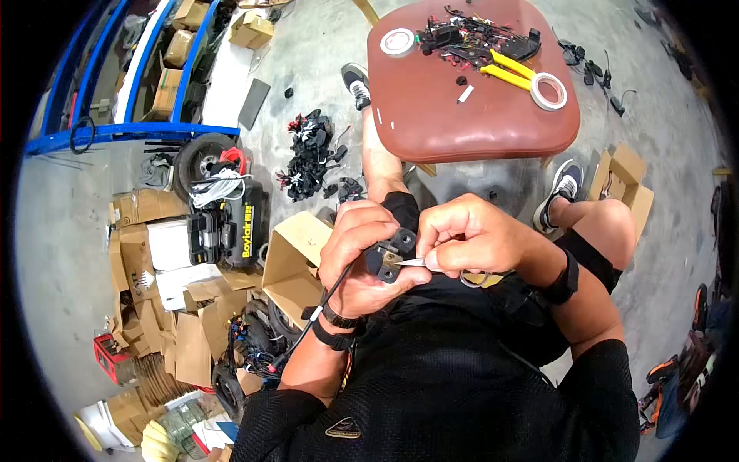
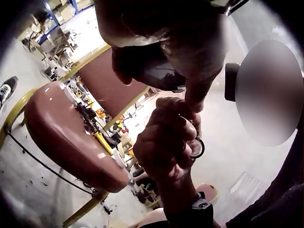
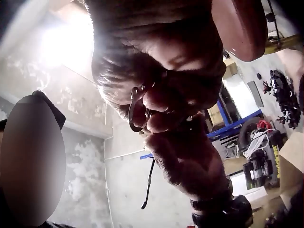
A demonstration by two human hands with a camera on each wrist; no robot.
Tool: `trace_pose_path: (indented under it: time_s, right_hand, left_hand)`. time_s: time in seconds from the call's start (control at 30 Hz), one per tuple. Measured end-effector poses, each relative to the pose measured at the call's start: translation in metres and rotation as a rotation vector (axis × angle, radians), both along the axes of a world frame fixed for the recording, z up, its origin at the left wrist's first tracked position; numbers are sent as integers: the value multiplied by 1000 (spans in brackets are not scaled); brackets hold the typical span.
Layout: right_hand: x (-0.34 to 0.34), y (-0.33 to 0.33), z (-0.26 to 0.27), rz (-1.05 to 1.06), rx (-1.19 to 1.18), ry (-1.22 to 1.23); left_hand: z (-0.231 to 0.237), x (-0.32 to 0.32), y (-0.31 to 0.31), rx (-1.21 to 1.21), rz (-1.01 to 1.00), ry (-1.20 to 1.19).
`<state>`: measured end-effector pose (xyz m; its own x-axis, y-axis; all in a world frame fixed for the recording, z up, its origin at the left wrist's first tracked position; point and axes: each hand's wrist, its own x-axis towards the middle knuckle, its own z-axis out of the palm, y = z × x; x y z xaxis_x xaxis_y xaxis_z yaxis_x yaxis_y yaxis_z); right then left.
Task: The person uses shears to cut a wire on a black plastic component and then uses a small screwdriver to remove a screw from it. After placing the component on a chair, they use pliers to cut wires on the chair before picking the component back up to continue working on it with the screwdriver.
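Observation:
In the head view my left hand [image 1: 350, 250] grips a small black plastic part [image 1: 402, 242] with square openings and a brass-coloured piece on it. A thin black cable [image 1: 332, 291] runs past the left wrist. My right hand [image 1: 481, 239] pinches small scissors [image 1: 413, 262], their pointed blade lying against the part near the brass-coloured piece. A finger ring [image 3: 135, 110] of the scissors shows below the curled right fingers in the right wrist view. The left wrist view has the dark part [image 2: 154, 69] under the left hand, close to the right hand [image 2: 166, 137].
Ahead is a red-brown padded stool [image 1: 477, 131] bearing a heap of small black parts [image 1: 481, 38], yellow-handled cutters [image 1: 509, 71] and tape rolls [image 1: 549, 92]. More black parts [image 1: 309, 154] lie on the floor, left of it. An open cardboard box [image 1: 296, 258] stands beside the left hand.

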<state>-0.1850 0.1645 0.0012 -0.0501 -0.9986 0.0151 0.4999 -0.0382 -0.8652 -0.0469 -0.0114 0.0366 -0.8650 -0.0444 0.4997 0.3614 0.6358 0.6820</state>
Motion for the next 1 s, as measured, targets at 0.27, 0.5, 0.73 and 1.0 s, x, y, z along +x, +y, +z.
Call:
trace_pose_path:
  time_s: [0.27,0.5,0.73,1.0]
  right_hand:
    - [6,2,1,-42,-76,-64]
    - [9,5,8,-159,-124,21]
    - [9,6,4,-205,-144,87]
    - [1,1,-7,-145,-69,-54]
  left_hand:
    - [5,-1,3,-26,8,56]
    - [15,-2,10,-119,77,99]
    - [7,-3,11,-18,54,100]
    - [0,-1,9,-31,111,37]
